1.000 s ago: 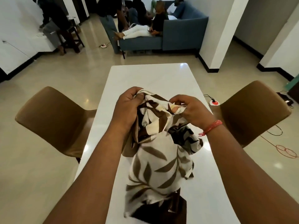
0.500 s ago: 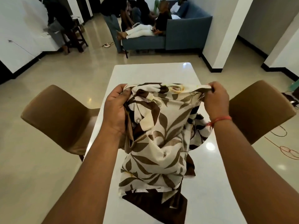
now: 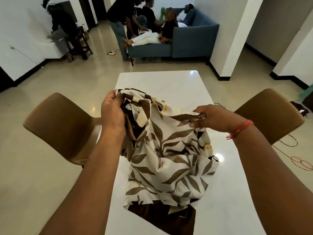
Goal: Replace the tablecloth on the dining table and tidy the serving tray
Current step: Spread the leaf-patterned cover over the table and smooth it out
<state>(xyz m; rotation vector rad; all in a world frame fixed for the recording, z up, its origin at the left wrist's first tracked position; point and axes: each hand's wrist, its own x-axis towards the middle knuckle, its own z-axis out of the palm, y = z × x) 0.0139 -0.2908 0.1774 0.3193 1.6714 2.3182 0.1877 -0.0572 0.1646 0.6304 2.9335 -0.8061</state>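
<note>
Gripping the tablecloth [image 3: 162, 160] — both hands, left [image 3: 112, 114] and right [image 3: 213, 118].

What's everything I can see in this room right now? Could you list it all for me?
leaf-print cream and brown tablecloth: one, bunched, held above the table
glossy white dining table: one, centre
tan padded chairs: two, either side of the table
blue fabric sofa: one, far end, people on it
dark wooden stool: one, far left
red thread wristband: one, right wrist
left hand: grips the cloth's top edge
right hand: pinches the edge
</note>
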